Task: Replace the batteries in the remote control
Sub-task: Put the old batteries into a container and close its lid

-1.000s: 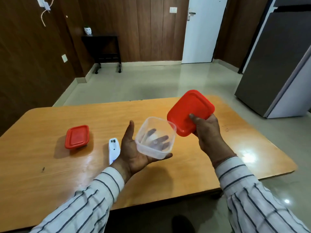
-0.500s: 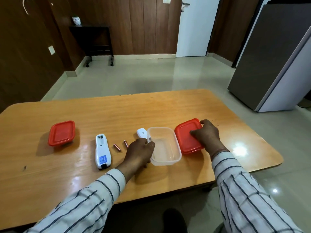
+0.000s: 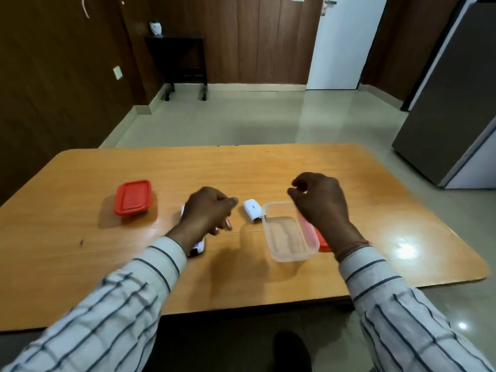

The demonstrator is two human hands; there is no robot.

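Note:
My left hand hovers low over the white remote, which shows only at its near end below my wrist. Its fingers curl down around a small copper-coloured battery; whether they grip it I cannot tell. The white battery cover lies just right of that hand. My right hand is raised above the far right corner of the clear container, fingers loosely curled and holding nothing. The container's red lid lies flat on the table, mostly hidden under my right wrist.
A second small container with its red lid on stands to the left on the wooden table. A grey fridge is at the right, and a dark side table stands by the far wall.
My left hand let go of the clear container and moved left over the batteries and remote. My right hand lifted off the red lid.

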